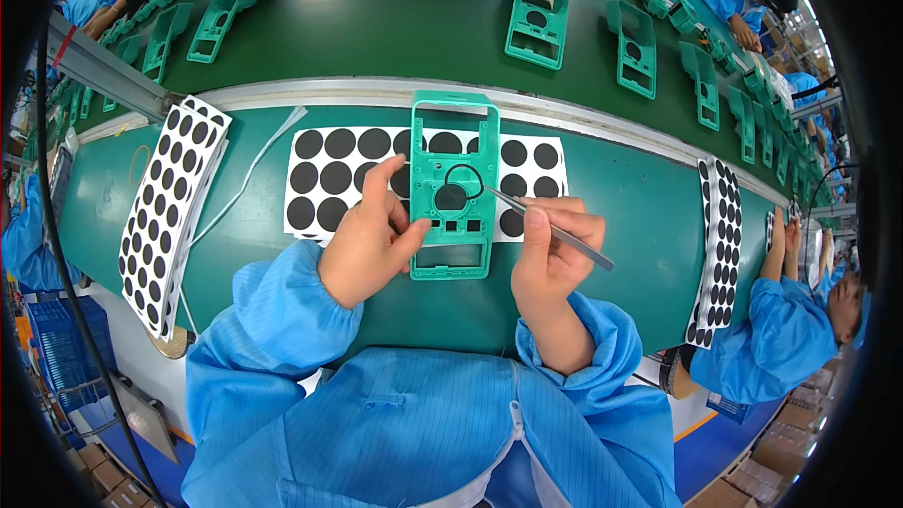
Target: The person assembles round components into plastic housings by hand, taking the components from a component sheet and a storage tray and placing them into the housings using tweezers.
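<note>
A green plastic housing (426, 181) lies face up on a white sheet of round black stickers (334, 176). My left hand (372, 245) steadies its left edge, the thumb over the rim and the index finger stretched along the side. In my right hand (553, 259) is a pair of metal tweezers (580, 246), pinched between thumb and fingers. Their tips meet the side of a thin black ring (461, 166) inside the housing. This ring partly overlaps a round black disc (450, 198) at the housing's middle. Small square openings sit below the disc.
Stacks of sticker sheets stand at the left (169, 198) and right (720, 254). A pale cable (249, 174) runs across the green mat. Beyond a metal rail, the green conveyor (376, 28) carries several housings (538, 19). Co-workers in blue (785, 329) sit at the right and far side.
</note>
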### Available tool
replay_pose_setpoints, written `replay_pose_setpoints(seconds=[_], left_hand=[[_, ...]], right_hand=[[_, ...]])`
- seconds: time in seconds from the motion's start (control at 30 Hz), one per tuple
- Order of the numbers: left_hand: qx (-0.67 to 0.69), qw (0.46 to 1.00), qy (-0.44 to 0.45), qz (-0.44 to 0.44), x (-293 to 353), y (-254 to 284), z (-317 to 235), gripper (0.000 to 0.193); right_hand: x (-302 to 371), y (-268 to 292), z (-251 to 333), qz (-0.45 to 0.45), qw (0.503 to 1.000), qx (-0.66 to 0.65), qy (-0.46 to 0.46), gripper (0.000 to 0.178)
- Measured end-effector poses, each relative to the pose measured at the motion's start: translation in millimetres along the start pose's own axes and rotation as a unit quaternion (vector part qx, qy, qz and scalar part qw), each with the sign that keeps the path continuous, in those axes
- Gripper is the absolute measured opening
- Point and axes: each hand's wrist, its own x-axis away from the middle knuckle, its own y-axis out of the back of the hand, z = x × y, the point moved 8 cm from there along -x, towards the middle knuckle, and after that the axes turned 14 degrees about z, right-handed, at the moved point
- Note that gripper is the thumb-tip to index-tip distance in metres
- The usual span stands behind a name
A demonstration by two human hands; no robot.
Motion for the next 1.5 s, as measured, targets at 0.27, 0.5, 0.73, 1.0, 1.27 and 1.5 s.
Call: replay_pose_setpoints(seconds=[0.27, 0.5, 0.73, 1.0, 1.27, 1.5], left_hand=[[-0.440, 0.867, -0.226, -0.062, 28, -11, -38, 0.050], [-0.438, 0.870, -0.221, -0.044, 24, -14, -31, 0.050], [-0.431, 0.871, -0.233, -0.032, 24, -16, -30, 0.046], [-0.436, 0.861, -0.261, -0.026, 25, -20, -31, 0.045], [-0.437, 0.860, -0.265, -0.025, 24, -21, -34, 0.045], [-0.436, 0.860, -0.264, -0.024, 23, -20, -32, 0.045]], right_hand=[[16, -7, 5, 0.017, 1.000, 0.019, 0.018, 0.023], [15, -13, 2, 0.034, 0.998, 0.046, 0.005, 0.025], [14, -13, 2, 0.031, 0.998, 0.062, 0.010, 0.023], [17, -13, 1, 0.027, 0.998, 0.053, -0.003, 0.022], [14, -13, -1, 0.022, 0.998, 0.054, 0.000, 0.023], [15, -15, -2, 0.027, 0.998, 0.061, -0.002, 0.023]])
